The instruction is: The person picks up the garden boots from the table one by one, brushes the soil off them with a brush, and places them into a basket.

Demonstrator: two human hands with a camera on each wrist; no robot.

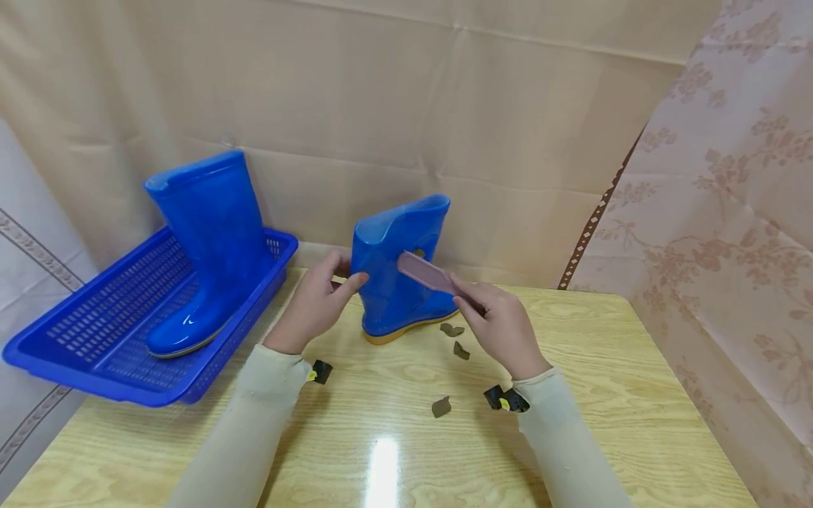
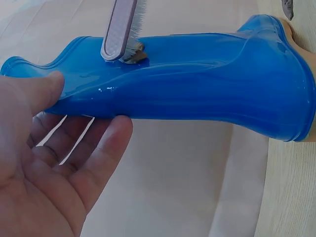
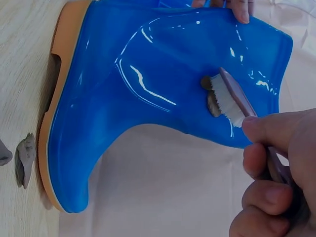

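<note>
A blue rain boot [image 1: 387, 289] with a tan sole stands upright on the table. My left hand [image 1: 317, 303] holds its shaft near the top, thumb on the near side and fingers behind. In my right hand [image 1: 504, 324] is the handle of a pinkish-brown scrub brush [image 1: 425, 274]. The white bristles [image 3: 227, 101] meet a brown, mud-like clump [image 3: 213, 104] on the shaft. In the left wrist view, the brush head [image 2: 118, 32] lies against the boot, apart from my left fingers.
To the left, a blue plastic basket [image 1: 254, 307] holds a matching boot [image 1: 212, 240], standing upright. Several brown pieces [image 1: 441, 406] lie on the wood-grain table [image 1: 571, 353] between my hands. A beige curtain [image 1: 508, 141] hangs close behind the table.
</note>
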